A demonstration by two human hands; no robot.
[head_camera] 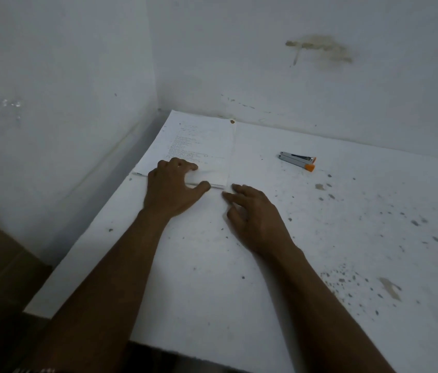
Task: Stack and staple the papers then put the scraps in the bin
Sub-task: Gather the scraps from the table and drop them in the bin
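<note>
papers (199, 141) lie as a thin stack at 11 o'clock on the table (239, 278), in the wall corner. my left hand (172, 187) has its fingers curled on the near edge with the thumb against it, pinching the sheets; my right hand (255, 219) rests with fingers loose, holding nothing, tips just beside the stack's 5 o'clock corner. judgement: light, floppy, sheets likely to slide, so i'd hold them flat at the edge and square them before reaching for the stapler (297, 160), well apart at 3 o'clock; no bin in view.

Bare left grip (172, 188), bare right grip (255, 216), 2 lean bare forearms (121, 265).
</note>
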